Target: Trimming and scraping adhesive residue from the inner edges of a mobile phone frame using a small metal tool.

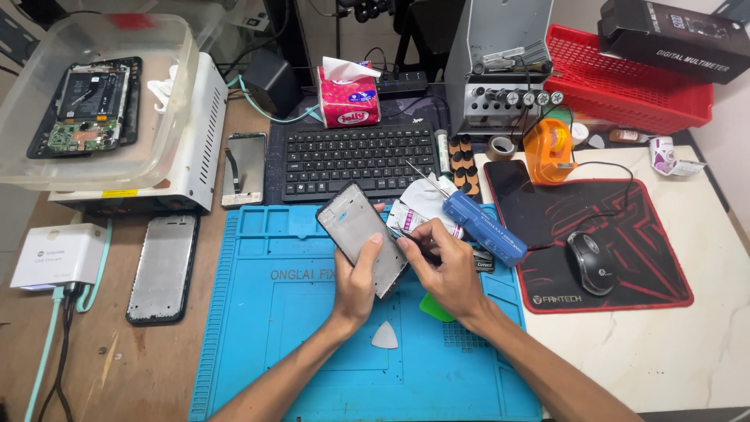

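the left hand [355, 285] grips a phone frame [361, 237] by its lower end, thumb across the face and fingers wrapped behind, holding it tilted up over the blue work mat [258, 328]. the right hand [444, 270] has thumb and fingers pinched together on something thin and dark at the frame's right edge (it looks like a small tool, but it is too small to tell which kind)

my reading is that the main risk is at that edge: if the pinched tool slips off the rim, it could jab the left thumb, which sits just beside it, or scratch the frame's face. the frame is held at one end only, so a hard push from the right could twist it out of the grip and drop it on the mat, near the white pick [384, 336] and the green pick [435, 309] half hidden under the right wrist

the blue screwdriver [484, 228] lies just beyond the right hand, partly on a white cloth [426, 199], with its thin tip aimed at the keyboard [359, 160]; a backward move of the knuckles could knock it and send it rolling toward the mouse mat [601, 211]. another phone [164, 268] lies flat on the wooden table [117, 367] to the left, well apart from both hands and likely safe
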